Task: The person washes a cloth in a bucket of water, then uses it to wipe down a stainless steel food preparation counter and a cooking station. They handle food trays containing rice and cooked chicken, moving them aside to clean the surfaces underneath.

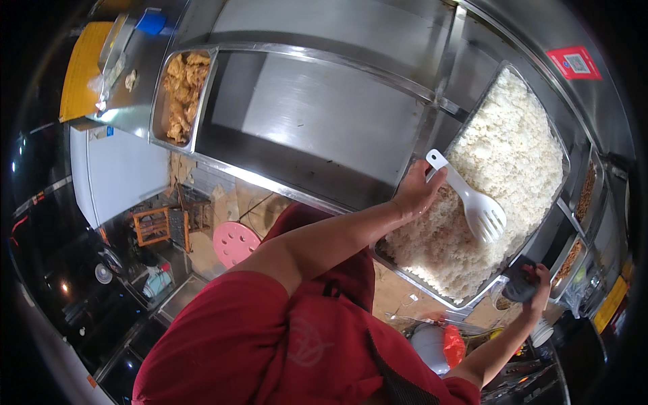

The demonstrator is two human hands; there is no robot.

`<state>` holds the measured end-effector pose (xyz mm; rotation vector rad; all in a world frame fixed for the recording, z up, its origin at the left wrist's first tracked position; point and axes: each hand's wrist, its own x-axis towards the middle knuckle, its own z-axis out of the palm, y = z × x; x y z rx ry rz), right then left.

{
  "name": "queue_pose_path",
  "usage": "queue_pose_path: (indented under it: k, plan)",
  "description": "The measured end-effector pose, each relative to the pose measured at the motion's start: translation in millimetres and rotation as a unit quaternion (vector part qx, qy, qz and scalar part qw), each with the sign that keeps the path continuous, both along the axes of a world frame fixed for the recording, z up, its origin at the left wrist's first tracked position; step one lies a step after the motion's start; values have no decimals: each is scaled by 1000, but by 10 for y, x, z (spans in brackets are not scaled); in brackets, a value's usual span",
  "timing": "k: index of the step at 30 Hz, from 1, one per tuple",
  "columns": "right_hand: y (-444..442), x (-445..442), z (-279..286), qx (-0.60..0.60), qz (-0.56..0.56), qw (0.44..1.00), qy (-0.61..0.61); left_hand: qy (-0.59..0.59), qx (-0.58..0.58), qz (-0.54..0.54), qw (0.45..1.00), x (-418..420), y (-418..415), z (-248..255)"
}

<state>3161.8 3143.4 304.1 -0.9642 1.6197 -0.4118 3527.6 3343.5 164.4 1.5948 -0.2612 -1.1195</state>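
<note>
My left hand [419, 188] is at the left edge of the rice tray, with its thumb and fingers at the handle of a white plastic slotted spoon [485, 215]. The spoon's bowl is over the cooked white rice [511, 136], slots visible. A deep rectangular metal tray [468, 305] holds the rice. Out beyond the tray's lower right corner, my right hand [539, 284] grips a dark, rounded object [521, 279]; its exact kind is unclear.
A metal pan [195, 144] of fried chicken pieces stands at the counter's left. Smaller pans of brown food [569, 260] sit at right. The steel counter [324, 119] has metal dividers. Below are a pink stool [236, 244], a wooden chair [151, 226] and a red plastic bag [453, 346].
</note>
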Motion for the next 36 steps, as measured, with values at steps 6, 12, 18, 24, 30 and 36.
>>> queue_pose_path:
  k: [6,12,18,24,30,36]
  plan:
    - [703,1811,934,-27,147,931,-333,-64,57,-38,996,552,813,43]
    - [1708,4044,-260,-280,358,876,-164,-190,17,51,980,1542,2146,-166]
    - [2304,5232,-2695,-195,406,883,132,-461,134,-3,877,2862,3156,113]
    - [2917,6314,-3328,-445,608,643,137,-558,165,-77,809,3378,3655,-438]
    - [1416,6330,-3292,-347,545,686,335,-555,205,-112,798,3393,3709,-374]
    - [18,4385,-4038,-453,22,720,525,-552,187,-175,794,3406,3618,-470]
